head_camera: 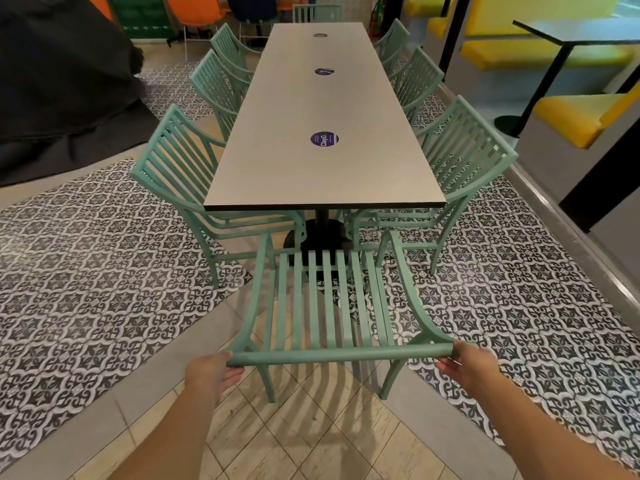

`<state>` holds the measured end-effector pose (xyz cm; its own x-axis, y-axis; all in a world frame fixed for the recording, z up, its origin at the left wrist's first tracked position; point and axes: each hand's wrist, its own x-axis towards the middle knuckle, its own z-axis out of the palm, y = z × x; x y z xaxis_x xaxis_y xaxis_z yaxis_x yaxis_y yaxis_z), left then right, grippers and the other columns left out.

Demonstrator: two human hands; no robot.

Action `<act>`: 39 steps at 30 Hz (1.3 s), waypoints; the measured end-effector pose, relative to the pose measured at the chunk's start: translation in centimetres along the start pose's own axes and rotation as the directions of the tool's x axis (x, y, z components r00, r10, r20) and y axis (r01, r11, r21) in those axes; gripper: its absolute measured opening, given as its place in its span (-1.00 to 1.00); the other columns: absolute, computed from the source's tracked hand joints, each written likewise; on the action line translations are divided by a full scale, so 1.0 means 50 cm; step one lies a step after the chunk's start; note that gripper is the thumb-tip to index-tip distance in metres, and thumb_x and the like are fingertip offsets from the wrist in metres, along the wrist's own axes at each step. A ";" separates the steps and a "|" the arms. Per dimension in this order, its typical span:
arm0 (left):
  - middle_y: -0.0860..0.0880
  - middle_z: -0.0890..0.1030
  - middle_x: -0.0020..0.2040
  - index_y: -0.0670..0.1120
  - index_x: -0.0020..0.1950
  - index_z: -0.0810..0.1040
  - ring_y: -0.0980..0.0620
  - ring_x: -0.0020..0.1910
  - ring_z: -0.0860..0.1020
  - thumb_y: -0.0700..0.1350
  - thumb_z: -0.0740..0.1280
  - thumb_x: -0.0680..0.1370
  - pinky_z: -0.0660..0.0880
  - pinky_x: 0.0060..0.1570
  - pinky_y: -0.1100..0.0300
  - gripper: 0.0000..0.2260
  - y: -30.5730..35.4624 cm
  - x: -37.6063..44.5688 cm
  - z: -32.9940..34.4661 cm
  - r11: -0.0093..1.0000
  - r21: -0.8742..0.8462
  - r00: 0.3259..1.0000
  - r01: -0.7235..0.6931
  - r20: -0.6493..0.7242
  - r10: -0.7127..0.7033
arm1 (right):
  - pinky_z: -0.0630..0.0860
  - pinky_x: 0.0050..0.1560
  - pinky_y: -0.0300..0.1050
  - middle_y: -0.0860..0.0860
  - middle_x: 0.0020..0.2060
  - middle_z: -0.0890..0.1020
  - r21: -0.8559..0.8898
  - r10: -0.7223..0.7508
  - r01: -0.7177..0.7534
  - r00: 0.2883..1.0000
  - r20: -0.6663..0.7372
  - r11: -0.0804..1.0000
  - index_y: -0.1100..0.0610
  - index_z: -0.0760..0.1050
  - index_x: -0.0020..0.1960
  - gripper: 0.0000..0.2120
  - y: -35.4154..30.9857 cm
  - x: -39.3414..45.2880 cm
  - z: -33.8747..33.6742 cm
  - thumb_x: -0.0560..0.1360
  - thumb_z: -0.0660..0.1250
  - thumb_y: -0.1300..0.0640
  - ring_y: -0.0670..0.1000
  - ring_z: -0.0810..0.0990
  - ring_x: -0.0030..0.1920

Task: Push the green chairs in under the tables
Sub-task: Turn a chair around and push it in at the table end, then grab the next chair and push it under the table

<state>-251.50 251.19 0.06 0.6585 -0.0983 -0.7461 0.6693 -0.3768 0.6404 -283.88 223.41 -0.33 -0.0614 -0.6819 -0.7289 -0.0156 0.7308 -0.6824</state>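
A green slatted chair [341, 353] stands at the near end of a long grey table [322, 168], its front just short of the table's black pedestal. My left hand [211, 370] grips the left end of the chair's top rail. My right hand [465, 360] holds the right end of the same rail. Several more green chairs line both long sides, the nearest left chair [173, 174] and nearest right chair [464, 150] tucked against the table edge.
Patterned black-and-white tiles flank a beige tiled path underfoot. A dark cloth-covered mass [59, 84] lies at the left. Yellow benches [575, 116] and a black table [581, 31] sit behind a low grey partition on the right.
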 end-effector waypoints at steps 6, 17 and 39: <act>-0.29 0.57 -0.17 -0.37 0.28 0.40 -0.21 -0.17 0.58 -0.23 0.28 0.60 0.52 -0.05 -0.07 -0.70 -0.007 0.019 -0.010 0.997 0.073 1.000 0.009 -0.004 -0.009 | 0.50 -0.33 0.01 0.19 -0.14 0.53 -0.216 0.026 -0.038 0.998 -0.061 0.976 0.29 0.33 0.32 -0.64 -0.006 -0.010 -0.003 0.56 0.26 0.21 0.12 0.52 -0.26; -0.17 0.53 0.27 -0.13 0.35 0.48 -0.13 0.18 0.52 0.02 0.28 0.56 0.43 0.21 0.05 -0.59 0.086 -0.020 -0.029 0.455 0.828 0.852 -0.328 0.051 0.521 | 0.52 0.19 0.17 0.19 0.31 0.47 -0.781 -0.501 0.555 0.781 0.372 0.285 0.17 0.29 0.44 -0.47 -0.083 -0.024 0.092 0.55 0.29 0.00 0.12 0.57 0.11; -0.14 0.24 0.52 -0.03 0.46 0.32 -0.13 0.53 0.13 -0.15 0.18 0.59 -0.07 0.51 -0.17 -0.58 0.549 0.272 -0.552 -0.446 0.855 0.632 -0.267 0.504 0.588 | 0.40 0.26 -0.03 0.06 0.38 0.42 -0.463 -0.160 0.882 0.447 0.880 -0.084 0.04 0.26 0.46 -0.49 0.240 -0.463 1.108 0.55 0.22 -0.04 0.10 0.43 0.33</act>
<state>-214.69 264.92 12.54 0.6367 -0.7482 -0.1867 -0.7679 -0.5930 -0.2422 -227.37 246.26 5.27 0.8534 -0.4485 -0.2658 -0.5154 -0.6491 -0.5596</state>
